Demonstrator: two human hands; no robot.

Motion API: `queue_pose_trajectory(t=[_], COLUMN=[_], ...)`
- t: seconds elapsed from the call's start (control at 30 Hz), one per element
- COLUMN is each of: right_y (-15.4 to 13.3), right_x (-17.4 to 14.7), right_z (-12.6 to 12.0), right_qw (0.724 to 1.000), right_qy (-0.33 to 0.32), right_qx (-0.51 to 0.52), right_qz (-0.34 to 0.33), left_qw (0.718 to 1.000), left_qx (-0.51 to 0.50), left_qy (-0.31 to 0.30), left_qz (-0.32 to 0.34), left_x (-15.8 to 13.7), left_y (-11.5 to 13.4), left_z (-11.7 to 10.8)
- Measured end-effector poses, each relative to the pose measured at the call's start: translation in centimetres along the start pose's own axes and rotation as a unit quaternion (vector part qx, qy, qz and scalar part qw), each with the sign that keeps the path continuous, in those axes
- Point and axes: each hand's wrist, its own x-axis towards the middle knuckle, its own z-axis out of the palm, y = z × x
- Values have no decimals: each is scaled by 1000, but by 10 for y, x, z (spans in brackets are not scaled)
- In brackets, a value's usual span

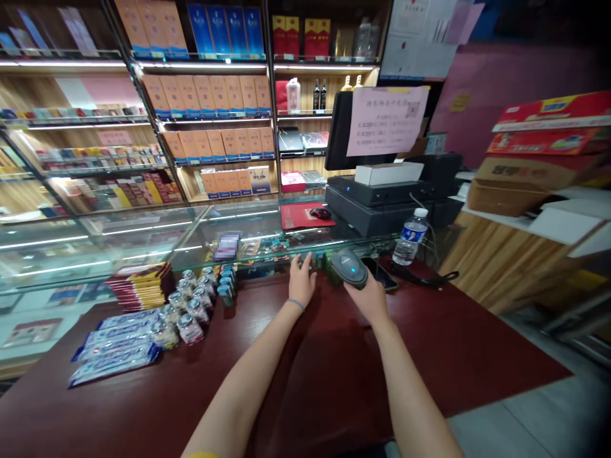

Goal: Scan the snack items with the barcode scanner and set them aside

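My right hand [372, 299] is closed around a dark grey handheld barcode scanner [350, 266] with a small blue light on it. Thumb and fingers apart, my left hand [301, 280] reaches to the back edge of the dark red table [267, 331]. Small green items [321, 259] stand just beyond and beside its fingertips; whether it touches any of them is unclear. A phone [379, 275] lies behind the scanner. Left of my hands are short rows of small canisters [226, 285], jars with shiny lids [189, 327], stacked maroon and gold packets [138, 286] and flat blue-white packets [117, 346].
A glass display counter [157, 238] runs along the table's far side. On it are a red mouse pad [298, 216], a mouse [321, 213] and a monitor [340, 130]. A water bottle [411, 235] and a black strap [424, 277] are at right, near stacked boxes [544, 140].
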Motion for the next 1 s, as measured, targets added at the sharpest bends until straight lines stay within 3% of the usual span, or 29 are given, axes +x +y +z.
queue_pose_trajectory(t=[0.13,0.33,0.6,0.83,1.0], right_y=[3,5,1,1,6], right_x=[1,1,1,2,3], right_z=[-4,-1,-5,-5,-2], right_qw=[1000,998,995,994,994], right_qy=[11,33,56,64,60], right_qx=[10,45,75,91,85], right_qz=[11,-1,16,18,19], left_qw=[994,980,998,994,993], left_qx=[107,196,45,-93,-111], left_qy=[-22,-28,33,-21,-28], left_qz=[4,8,26,46,21], left_x=[11,13,20,22,21], left_y=[7,10,2,-5,-6], left_z=[23,34,39,42,44])
